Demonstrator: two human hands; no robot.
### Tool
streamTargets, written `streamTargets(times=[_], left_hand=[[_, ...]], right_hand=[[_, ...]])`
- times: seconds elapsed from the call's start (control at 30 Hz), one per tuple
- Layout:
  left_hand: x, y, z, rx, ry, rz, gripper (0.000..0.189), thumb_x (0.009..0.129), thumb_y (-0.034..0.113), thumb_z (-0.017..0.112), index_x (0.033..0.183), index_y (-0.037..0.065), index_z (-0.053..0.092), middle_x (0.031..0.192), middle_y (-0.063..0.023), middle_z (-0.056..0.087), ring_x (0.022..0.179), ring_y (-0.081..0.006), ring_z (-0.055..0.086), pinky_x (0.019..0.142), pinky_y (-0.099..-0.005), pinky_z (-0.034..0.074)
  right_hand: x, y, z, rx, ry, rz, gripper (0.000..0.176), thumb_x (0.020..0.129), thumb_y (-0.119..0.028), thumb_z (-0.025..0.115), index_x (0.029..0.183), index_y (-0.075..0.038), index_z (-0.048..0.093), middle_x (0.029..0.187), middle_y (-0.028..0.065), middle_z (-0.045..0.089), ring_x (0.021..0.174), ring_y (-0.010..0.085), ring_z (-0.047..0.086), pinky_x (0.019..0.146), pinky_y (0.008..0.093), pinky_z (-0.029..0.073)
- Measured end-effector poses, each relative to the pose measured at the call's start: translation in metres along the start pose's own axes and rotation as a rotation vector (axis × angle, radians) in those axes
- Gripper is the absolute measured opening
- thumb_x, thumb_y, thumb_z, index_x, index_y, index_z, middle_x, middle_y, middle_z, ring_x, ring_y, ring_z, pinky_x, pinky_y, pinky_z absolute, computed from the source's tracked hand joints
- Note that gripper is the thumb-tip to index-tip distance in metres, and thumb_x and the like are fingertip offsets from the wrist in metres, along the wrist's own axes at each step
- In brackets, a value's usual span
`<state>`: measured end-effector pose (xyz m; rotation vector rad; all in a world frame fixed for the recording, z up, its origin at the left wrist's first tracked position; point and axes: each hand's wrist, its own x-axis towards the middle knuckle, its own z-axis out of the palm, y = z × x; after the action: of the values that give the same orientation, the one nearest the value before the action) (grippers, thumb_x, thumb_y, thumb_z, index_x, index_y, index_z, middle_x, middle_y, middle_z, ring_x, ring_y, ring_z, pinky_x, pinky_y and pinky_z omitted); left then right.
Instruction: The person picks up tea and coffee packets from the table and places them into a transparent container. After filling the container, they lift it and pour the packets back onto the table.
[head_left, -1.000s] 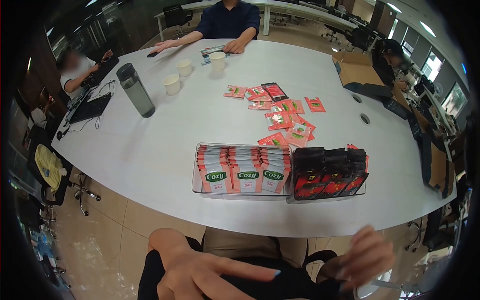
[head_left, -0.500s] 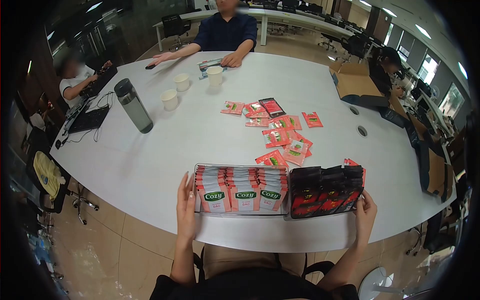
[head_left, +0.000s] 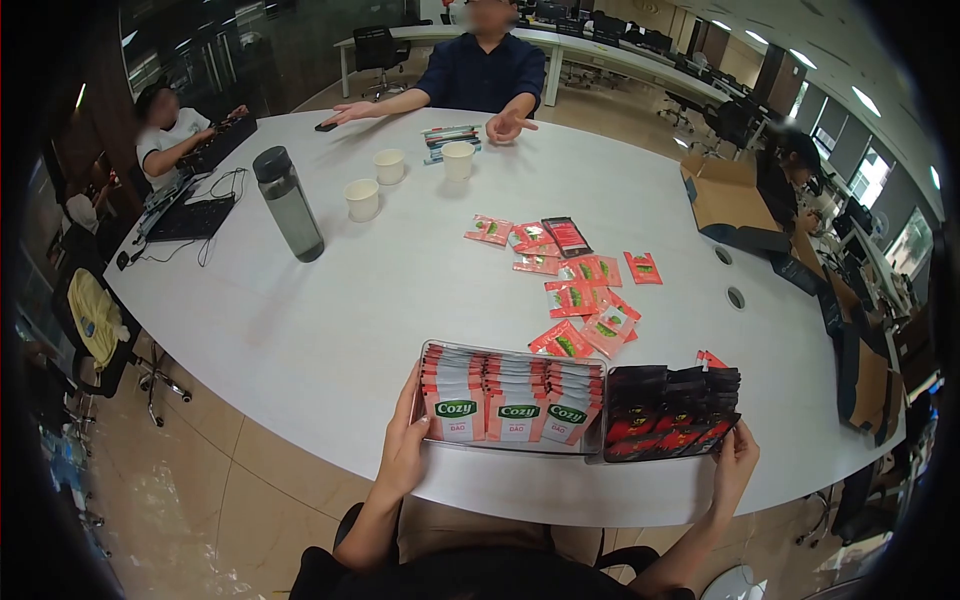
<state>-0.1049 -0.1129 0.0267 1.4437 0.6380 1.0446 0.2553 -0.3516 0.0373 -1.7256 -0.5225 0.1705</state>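
Evidently, two boxes are held side by side near the front edge of the surface (head_left: 330, 320).
The left grip (head_left: 402, 450) pinches the outer end of the left box (head_left: 515, 446), thumb in front, while the right grip (head_left: 738, 455) curls round the outer front corner of the right box (head_left: 660, 457); holding opposite ends probably keeps the pair together. Rows of pink packets (head_left: 516, 400) and dark packets (head_left: 675, 410) likely face forward for easy reading, though the dark lettering is illegible. Beyond lie loose packets (head_left: 590, 300), some overlapping. Several fingertips and both undersides are hidden, so I cannot tell whether the boxes are lifted.
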Motion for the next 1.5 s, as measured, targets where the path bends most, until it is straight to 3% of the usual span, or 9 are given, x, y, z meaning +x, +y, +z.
streamTargets(times=[0.2,0.4,0.53,0.57,0.8,0.97,1.1,1.23,1.5], left_hand=[[-0.002,-0.003,0.012,0.034,-0.049,-0.026,0.069,0.084,0.005,0.035,0.150,-0.006,0.017,0.154,-0.0232,0.026,0.143,-0.0298,0.026,0.117,-0.0360,0.017],[-0.003,-0.005,0.021,0.114,-0.097,-0.008,0.067,0.088,0.008,0.037,0.149,-0.007,0.015,0.155,-0.0237,0.023,0.144,-0.0311,0.023,0.117,-0.0370,0.016],[-0.002,-0.001,0.025,0.156,-0.130,0.013,0.064,0.097,0.021,0.037,0.149,-0.008,0.015,0.154,-0.0246,0.024,0.144,-0.0317,0.024,0.116,-0.0383,0.017],[-0.002,-0.003,0.025,0.130,-0.133,0.019,0.064,0.099,0.026,0.036,0.149,-0.008,0.015,0.153,-0.0246,0.024,0.144,-0.0316,0.024,0.116,-0.0384,0.018],[-0.001,-0.007,0.026,0.070,-0.145,0.033,0.077,0.101,0.049,0.032,0.149,-0.008,0.014,0.152,-0.0244,0.026,0.142,-0.0317,0.027,0.115,-0.0389,0.020],[0.000,-0.008,0.027,0.101,-0.158,0.049,0.082,0.100,0.055,0.031,0.149,-0.008,0.014,0.153,-0.0236,0.024,0.142,-0.0321,0.025,0.116,-0.0401,0.018],[0.003,-0.007,0.014,0.052,-0.188,-0.031,0.084,0.098,0.058,0.031,0.150,-0.006,0.015,0.154,-0.0218,0.023,0.143,-0.0311,0.023,0.116,-0.0409,0.019],[0.040,0.020,-0.010,0.210,-0.232,-0.158,0.055,0.104,0.041,0.029,0.137,-0.001,0.042,0.133,-0.0160,0.052,0.125,-0.0255,0.049,0.104,-0.0380,0.038],[0.155,0.023,0.006,0.531,-0.676,0.023,0.026,0.096,0.015,0.053,0.117,0.003,0.061,0.111,-0.0108,0.067,0.109,-0.0199,0.062,0.093,-0.0367,0.047]], right_hand=[[0.009,0.017,-0.019,-0.055,0.030,-0.076,0.030,0.099,-0.007,0.045,0.124,0.005,0.057,0.089,0.0021,0.065,0.074,0.0048,0.059,0.064,0.0223,0.054],[0.009,0.010,-0.014,0.133,0.136,-0.068,0.039,0.100,-0.008,0.042,0.139,0.000,0.045,0.092,0.0044,0.064,0.074,0.0049,0.060,0.060,0.0176,0.048],[-0.015,-0.015,0.016,-0.356,0.469,-0.355,0.046,0.099,-0.012,0.046,0.143,-0.002,0.037,0.127,0.0176,0.055,0.119,0.0248,0.054,0.105,0.0404,0.038],[-0.023,-0.019,0.022,-0.293,0.471,-0.419,0.044,0.097,-0.012,0.048,0.139,0.001,0.042,0.139,0.0201,0.046,0.133,0.0312,0.040,0.114,0.0475,0.022],[-0.108,-0.060,0.093,-0.336,-0.015,-0.780,0.031,0.083,-0.006,0.059,0.113,-0.004,0.063,0.124,0.0156,0.059,0.125,0.0355,0.048,0.107,0.0514,0.033],[-0.132,-0.050,0.137,-0.321,-0.530,-0.911,0.041,0.082,-0.022,0.070,0.122,-0.014,0.063,0.133,0.0100,0.056,0.128,0.0296,0.047,0.107,0.0461,0.033],[-0.126,-0.060,0.148,-0.567,-0.458,-0.948,0.053,0.082,-0.032,0.071,0.130,-0.015,0.059,0.139,0.0081,0.053,0.130,0.0252,0.046,0.111,0.0414,0.027],[-0.124,-0.059,0.149,-0.568,-0.423,-0.929,0.046,0.082,-0.023,0.070,0.126,-0.012,0.062,0.127,0.0057,0.059,0.119,0.0218,0.053,0.107,0.0389,0.032],[-0.122,-0.056,0.149,-0.535,-0.344,-0.939,0.039,0.075,-0.006,0.065,0.114,-0.009,0.068,0.099,0.0007,0.062,0.092,0.0168,0.058,0.095,0.0351,0.038]])
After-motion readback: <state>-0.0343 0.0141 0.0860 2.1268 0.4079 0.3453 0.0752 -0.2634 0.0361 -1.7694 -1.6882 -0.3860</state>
